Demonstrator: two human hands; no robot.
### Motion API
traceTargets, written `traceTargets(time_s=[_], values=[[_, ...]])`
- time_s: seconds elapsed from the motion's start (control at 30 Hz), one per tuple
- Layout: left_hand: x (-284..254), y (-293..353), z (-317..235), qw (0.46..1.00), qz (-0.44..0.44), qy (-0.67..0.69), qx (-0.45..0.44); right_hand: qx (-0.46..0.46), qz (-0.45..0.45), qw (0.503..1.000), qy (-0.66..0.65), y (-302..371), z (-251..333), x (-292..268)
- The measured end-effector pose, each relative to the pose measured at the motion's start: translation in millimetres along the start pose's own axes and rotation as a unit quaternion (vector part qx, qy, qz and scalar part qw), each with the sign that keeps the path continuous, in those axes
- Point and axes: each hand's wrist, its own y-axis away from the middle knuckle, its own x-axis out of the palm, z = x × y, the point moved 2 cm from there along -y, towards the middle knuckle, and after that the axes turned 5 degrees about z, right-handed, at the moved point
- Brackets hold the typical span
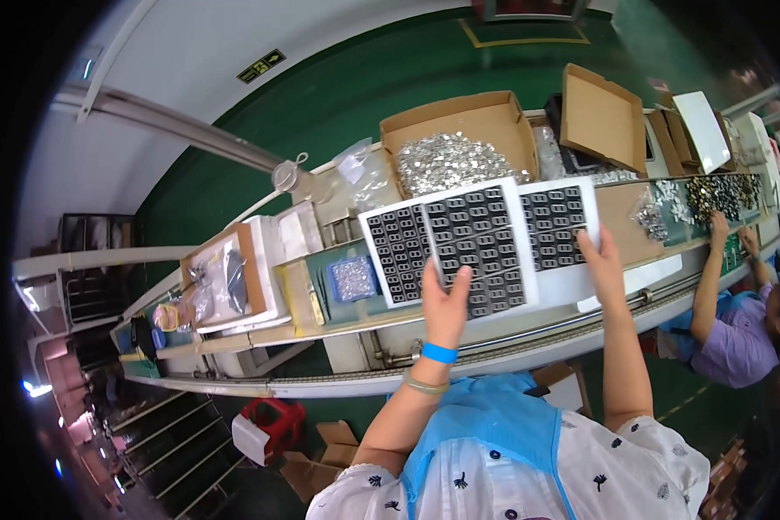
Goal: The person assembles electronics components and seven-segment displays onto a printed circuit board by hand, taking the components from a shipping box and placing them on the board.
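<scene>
Several white sheets carrying rows of small black frame-shaped pieces are fanned out above the bench in front of me. My left hand (446, 305) grips the lower edge of the left sheet (396, 251) and the middle sheet (479, 238), thumb on top and the other fingers hidden beneath. At the other side, my right hand (605, 267) pinches the right edge of the right sheet (556, 224). The middle sheet overlaps its neighbours. Just left of them lies a blue tray (354, 279) of small pale parts.
Behind the sheets, a cardboard box (449, 117) holds a heap of silvery metal parts (451, 163). Another cardboard box (600, 121) tilts at its right. Tweezers (321, 293) and a foam tray (269, 260) lie leftward. On the right, a co-worker's hands (719, 227) work near a green board.
</scene>
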Motion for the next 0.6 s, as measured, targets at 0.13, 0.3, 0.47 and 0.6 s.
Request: traceTargets(time_s=[0.13, 0.3, 0.47, 0.6], values=[[-70.6, -17.5, -1.0, 0.999, -0.021, -0.010, 0.041, -0.021, 0.038, 0.999, 0.000, -1.5, -5.6, 73.9], [-133.3, -46.9, 51.6, 0.989, -0.053, -0.113, 0.077, -0.076, 0.050, 0.988, 0.121, -9.0, -19.7, 126.8], [-136.8, -45.0, 71.2, 0.916, -0.129, -0.358, 0.131, -0.165, -0.012, 0.925, 0.341, -10.5, -38.7, 129.9], [-140.6, -50.9, 69.9, 0.950, -0.071, -0.288, 0.098, -0.118, 0.033, 0.952, 0.279, -16.9, -55.5, 120.5]])
